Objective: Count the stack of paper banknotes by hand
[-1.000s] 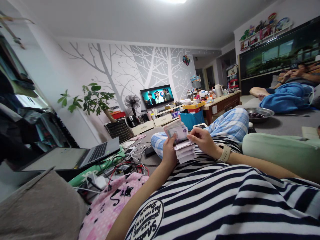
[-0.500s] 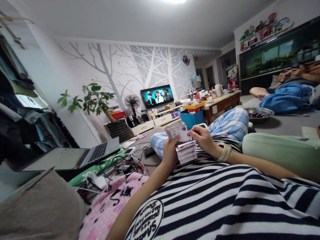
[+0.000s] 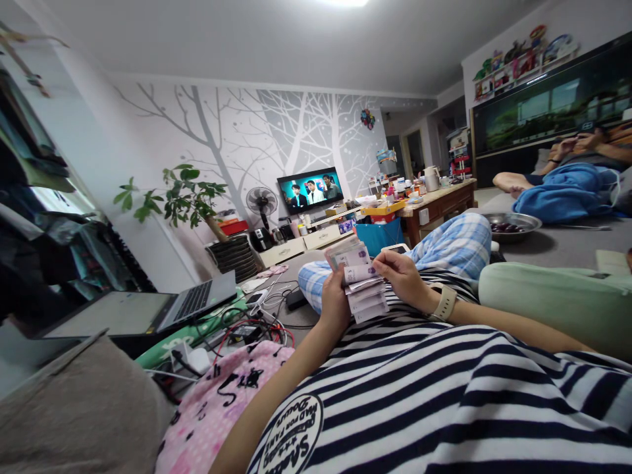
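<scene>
"Just above the striped shirt (image 3: 419,395), what does the head view show?"

"Banknotes (image 3: 359,273), a spread stack. The left hand (image 3: 336,301) grasps them from the left side; the upper ends stand up and the lower ends droop toward the shirt."

"And the right hand (image 3: 405,278)?"

"Thumb and forefinger pinch the right edge of one note. A pale watch (image 3: 446,303) is on that wrist."

"What else is near?"

"Checked trousers (image 3: 451,243) just beyond the stack, a metal bowl (image 3: 533,225) of dark round things farther right, and a light green cushion (image 3: 538,293) beside the right forearm. Well to the left, a laptop (image 3: 197,301) lies open."

"Anyone about?"

"Another person (image 3: 511,181), far right, by a blue cloth (image 3: 567,191)."
</scene>
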The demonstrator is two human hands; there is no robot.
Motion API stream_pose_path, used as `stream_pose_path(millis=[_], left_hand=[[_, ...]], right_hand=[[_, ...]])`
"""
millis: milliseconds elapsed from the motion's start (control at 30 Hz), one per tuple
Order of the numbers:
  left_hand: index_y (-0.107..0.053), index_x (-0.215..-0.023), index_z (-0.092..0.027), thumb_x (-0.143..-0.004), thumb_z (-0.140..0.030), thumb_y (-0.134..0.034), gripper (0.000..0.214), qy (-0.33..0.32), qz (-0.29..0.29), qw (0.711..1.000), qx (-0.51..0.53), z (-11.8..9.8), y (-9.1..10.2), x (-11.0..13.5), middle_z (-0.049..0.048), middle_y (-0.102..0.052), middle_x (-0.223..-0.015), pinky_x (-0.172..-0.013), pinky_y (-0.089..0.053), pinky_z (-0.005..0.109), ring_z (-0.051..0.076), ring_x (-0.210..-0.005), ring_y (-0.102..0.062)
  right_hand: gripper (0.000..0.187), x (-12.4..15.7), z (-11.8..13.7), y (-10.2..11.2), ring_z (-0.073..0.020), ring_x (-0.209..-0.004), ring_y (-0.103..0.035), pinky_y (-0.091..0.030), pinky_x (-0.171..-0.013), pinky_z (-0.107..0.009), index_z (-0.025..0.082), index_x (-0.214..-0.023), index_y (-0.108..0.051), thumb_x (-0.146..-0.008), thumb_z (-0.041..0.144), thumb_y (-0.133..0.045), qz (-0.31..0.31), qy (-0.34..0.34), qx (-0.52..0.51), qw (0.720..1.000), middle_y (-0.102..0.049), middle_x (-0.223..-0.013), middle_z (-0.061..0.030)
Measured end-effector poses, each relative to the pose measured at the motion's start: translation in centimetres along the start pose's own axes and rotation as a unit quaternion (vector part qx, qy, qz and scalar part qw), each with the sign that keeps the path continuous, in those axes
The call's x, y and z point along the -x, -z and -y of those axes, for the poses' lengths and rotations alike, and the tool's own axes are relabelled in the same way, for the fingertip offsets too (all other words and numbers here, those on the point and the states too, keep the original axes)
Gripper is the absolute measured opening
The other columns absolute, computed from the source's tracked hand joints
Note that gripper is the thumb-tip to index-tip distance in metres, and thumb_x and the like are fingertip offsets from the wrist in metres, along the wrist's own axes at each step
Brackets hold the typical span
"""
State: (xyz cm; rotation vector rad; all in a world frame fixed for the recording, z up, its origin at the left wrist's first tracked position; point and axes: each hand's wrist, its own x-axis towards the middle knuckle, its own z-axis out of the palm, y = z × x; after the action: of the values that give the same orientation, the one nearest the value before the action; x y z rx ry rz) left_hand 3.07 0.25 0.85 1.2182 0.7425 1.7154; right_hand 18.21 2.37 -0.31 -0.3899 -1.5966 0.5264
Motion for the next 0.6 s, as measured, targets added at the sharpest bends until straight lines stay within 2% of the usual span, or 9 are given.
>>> stream_pose_path(millis=[167,367,600], left_hand=[[-0.070,-0.091,-0.012,-0.070,-0.049,-0.072,0.043,0.004,0.005,1.000,-0.004,-0.28,-0.19,0.21,0.0073,-0.073,-0.080,-0.071,-0.050,0.032,0.023,-0.075,-0.066],[-0.069,-0.098,-0.011,-0.071,-0.052,-0.070,0.050,0.008,0.018,1.000,0.003,0.20,0.15,-0.08,0.0075,-0.073,-0.084,-0.074,-0.051,0.032,0.023,-0.080,-0.068],[-0.069,-0.094,-0.012,-0.072,-0.050,-0.069,0.044,0.006,0.006,1.000,-0.006,0.36,0.22,-0.19,0.0082,-0.074,-0.086,-0.075,-0.051,0.032,0.024,-0.083,-0.068]], right_hand=[[0.033,0.06,0.02,-0.08,-0.0124,-0.061,-0.042,-0.036,-0.057,-0.026,0.019,-0.073,-0.055,-0.089,0.048,-0.055,0.007,0.001,-0.018,1.000,-0.049,-0.065,0.0015],[0.029,0.13,-0.39,-0.21,-0.0133,-0.066,-0.047,-0.039,-0.060,-0.026,0.019,-0.081,-0.058,-0.089,0.047,-0.057,0.009,-0.005,-0.034,0.999,-0.054,-0.071,0.0000],[0.025,0.19,-0.62,-0.18,-0.0136,-0.067,-0.049,-0.040,-0.063,-0.026,0.019,-0.082,-0.058,-0.090,0.043,-0.056,0.004,0.009,-0.026,1.000,-0.055,-0.073,-0.0002]])
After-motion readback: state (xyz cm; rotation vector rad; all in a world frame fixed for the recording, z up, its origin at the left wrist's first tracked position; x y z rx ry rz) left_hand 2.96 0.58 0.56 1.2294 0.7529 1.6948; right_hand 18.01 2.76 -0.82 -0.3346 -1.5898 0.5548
